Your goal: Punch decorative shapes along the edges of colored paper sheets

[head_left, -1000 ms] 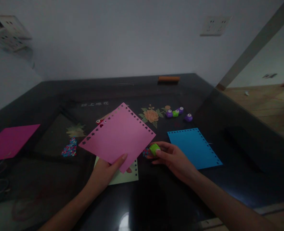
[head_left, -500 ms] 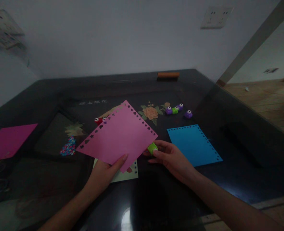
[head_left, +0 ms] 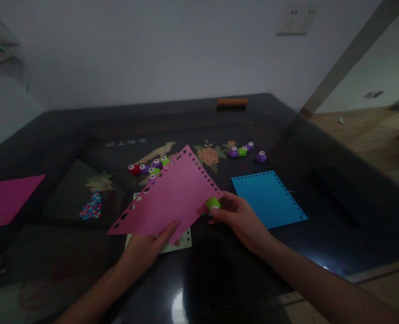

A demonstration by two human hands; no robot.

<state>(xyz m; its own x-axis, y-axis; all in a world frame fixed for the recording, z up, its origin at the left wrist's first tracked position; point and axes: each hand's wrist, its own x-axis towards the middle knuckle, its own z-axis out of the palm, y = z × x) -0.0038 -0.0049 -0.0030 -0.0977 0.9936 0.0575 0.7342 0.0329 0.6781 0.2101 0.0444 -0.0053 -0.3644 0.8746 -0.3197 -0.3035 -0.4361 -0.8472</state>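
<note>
My left hand point(head_left: 145, 249) pinches a pink sheet of paper point(head_left: 172, 193) near its lower corner, thumb on top. The sheet is held above the table, tilted, with small shapes such as stars and hearts cut along its two upper edges. My right hand point(head_left: 242, 220) grips a small green craft punch point(head_left: 213, 204) between thumb and fingers, at the sheet's lower right edge close to the right corner. Whether the paper sits inside its slot I cannot tell. Below the pink sheet lies a pale green sheet point(head_left: 181, 244), mostly covered, also with cut-outs along its edge.
Several red, purple and green punches point(head_left: 145, 168) stand behind the pink sheet; more punches point(head_left: 242, 151) are farther right. A blue punched sheet point(head_left: 267, 198) lies right, a magenta sheet point(head_left: 12, 198) far left. Tiny colourful paper bits point(head_left: 92, 208) form a pile. A brown cylinder point(head_left: 232, 102) lies at the back.
The pink sheet has tipped and turned slightly, uncovering more punches behind it. The green punch now overlaps the sheet's lower right edge more. The view has shifted a little.
</note>
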